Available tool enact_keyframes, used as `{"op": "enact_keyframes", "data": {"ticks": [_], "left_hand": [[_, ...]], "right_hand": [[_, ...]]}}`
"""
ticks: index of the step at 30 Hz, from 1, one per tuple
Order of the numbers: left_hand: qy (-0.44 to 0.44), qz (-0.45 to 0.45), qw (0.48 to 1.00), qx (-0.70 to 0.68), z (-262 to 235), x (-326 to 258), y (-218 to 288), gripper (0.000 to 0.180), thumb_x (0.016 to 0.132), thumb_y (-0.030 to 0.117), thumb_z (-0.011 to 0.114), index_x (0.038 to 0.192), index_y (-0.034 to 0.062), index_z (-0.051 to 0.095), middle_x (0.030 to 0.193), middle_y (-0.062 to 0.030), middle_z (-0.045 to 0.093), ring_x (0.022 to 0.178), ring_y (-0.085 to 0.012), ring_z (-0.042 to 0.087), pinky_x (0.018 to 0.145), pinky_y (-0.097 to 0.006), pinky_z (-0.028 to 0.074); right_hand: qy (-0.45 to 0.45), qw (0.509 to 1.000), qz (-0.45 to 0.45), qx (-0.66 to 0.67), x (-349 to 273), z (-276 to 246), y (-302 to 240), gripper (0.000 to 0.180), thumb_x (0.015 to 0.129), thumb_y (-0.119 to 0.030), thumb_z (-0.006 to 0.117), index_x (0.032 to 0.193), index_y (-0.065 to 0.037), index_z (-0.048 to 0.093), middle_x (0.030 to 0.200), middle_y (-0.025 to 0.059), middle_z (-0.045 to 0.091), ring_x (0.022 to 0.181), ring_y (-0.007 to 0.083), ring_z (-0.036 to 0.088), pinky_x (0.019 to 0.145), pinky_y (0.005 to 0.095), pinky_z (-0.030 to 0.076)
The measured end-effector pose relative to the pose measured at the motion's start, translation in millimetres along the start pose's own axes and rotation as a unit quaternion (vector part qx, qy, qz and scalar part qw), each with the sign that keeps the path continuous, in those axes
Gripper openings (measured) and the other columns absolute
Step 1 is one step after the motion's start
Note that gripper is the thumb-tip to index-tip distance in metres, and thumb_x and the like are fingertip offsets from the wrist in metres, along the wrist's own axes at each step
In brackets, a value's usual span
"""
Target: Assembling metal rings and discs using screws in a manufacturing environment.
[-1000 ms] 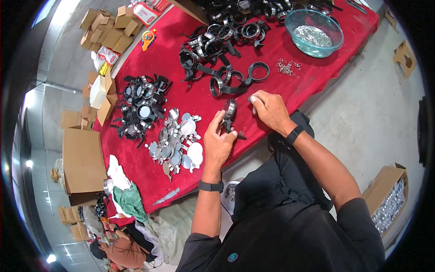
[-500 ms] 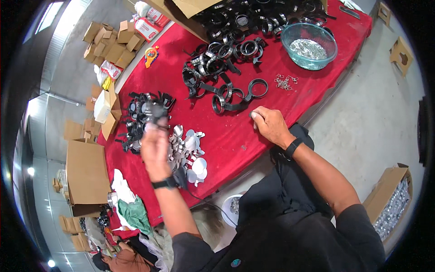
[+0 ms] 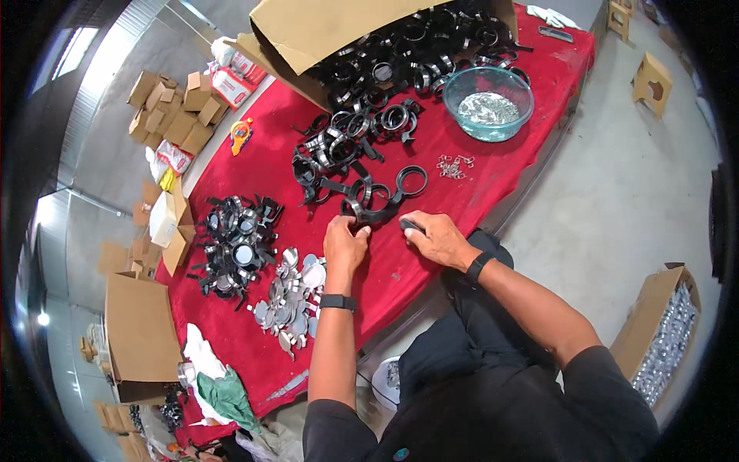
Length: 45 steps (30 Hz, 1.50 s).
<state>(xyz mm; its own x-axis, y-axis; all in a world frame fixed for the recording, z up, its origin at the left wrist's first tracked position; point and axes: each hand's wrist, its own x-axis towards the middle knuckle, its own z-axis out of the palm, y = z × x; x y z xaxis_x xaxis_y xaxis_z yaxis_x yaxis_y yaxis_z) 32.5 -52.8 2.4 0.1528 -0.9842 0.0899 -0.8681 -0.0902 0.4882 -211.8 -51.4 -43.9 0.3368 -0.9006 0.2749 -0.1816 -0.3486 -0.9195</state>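
My left hand (image 3: 345, 245) reaches to the near end of a group of black ring clamps, its fingers closed on the edge of one black ring clamp (image 3: 354, 209). Just right of it, my right hand (image 3: 443, 240) is closed around a small dark piece (image 3: 410, 225), whose kind I cannot make out. Another black ring (image 3: 412, 181) lies beyond my right hand. A pile of round silver-grey discs with tabs (image 3: 291, 304) lies left of my left wrist. Farther left is a heap of black rings with discs in them (image 3: 235, 242).
A teal see-through bowl (image 3: 488, 104) of small metal pieces stands far right, with loose metal clips (image 3: 454, 166) before it. An open cardboard box (image 3: 308, 35) spills black rings at the back. White and green cloths (image 3: 227, 389) hang at the left edge of the red tablecloth (image 3: 396, 269).
My left hand has left the heap of black rings at the left, without the dark thing it held, and moved right to a ring clamp. My right hand stays closed. The view has shifted.
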Motion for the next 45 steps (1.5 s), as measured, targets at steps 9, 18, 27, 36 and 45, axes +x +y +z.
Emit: {"op": "enact_keyframes", "data": {"ticks": [9,18,27,36,45], "left_hand": [[0.039,-0.029,0.997,-0.063,-30.9,-33.7,-5.3,0.026,0.091,0.021,0.084,0.098,-0.0032,0.077,0.121,-0.0253,0.075,0.121,-0.0438,0.07,0.101,-0.049,0.054],[0.01,0.004,0.995,-0.097,-14.3,-94.3,-27.0,0.027,0.09,0.022,0.086,0.106,0.0012,0.083,0.135,-0.0245,0.075,0.128,-0.0384,0.071,0.111,-0.043,0.053],[0.14,0.0,0.987,0.08,-53.8,-110.8,-64.8,0.039,0.087,0.019,0.086,0.121,-0.0005,0.077,0.118,-0.0234,0.078,0.11,-0.0454,0.072,0.099,-0.051,0.056],[0.021,-0.012,0.983,0.184,-74.1,-86.7,-96.1,0.032,0.08,0.011,0.089,0.107,0.0005,0.076,0.113,-0.0241,0.076,0.11,-0.044,0.07,0.099,-0.052,0.053],[-0.01,-0.086,0.993,0.081,-87.4,-65.2,-116.3,0.052,0.073,0.02,0.096,0.121,0.0036,0.081,0.108,-0.0217,0.078,0.101,-0.0387,0.076,0.09,-0.048,0.059]], "right_hand": [[0.13,0.918,-0.058,-0.369,27.9,-66.3,5.8,0.027,0.091,-0.013,0.074,0.116,-0.002,0.073,0.107,0.0228,0.074,0.103,0.0448,0.071,0.091,0.0568,0.057],[-0.127,0.977,-0.075,-0.155,-4.3,-4.2,-62.7,0.046,0.089,-0.034,0.083,0.115,0.003,0.075,0.108,0.027,0.076,0.106,0.0475,0.073,0.093,0.0549,0.058],[-0.026,0.982,-0.056,-0.178,-23.7,27.7,-40.4,0.026,0.093,-0.022,0.078,0.107,0.0,0.073,0.097,0.0236,0.074,0.095,0.0463,0.073,0.084,0.0564,0.056],[-0.012,0.985,-0.006,-0.175,-28.4,28.1,-35.0,0.03,0.096,-0.024,0.077,0.11,0.001,0.072,0.099,0.0227,0.074,0.097,0.0449,0.072,0.084,0.0545,0.056],[-0.006,0.983,-0.04,-0.182,-29.6,29.2,-27.4,0.032,0.095,-0.024,0.078,0.113,0.002,0.072,0.099,0.0232,0.074,0.097,0.0453,0.072,0.086,0.0548,0.056]]}}
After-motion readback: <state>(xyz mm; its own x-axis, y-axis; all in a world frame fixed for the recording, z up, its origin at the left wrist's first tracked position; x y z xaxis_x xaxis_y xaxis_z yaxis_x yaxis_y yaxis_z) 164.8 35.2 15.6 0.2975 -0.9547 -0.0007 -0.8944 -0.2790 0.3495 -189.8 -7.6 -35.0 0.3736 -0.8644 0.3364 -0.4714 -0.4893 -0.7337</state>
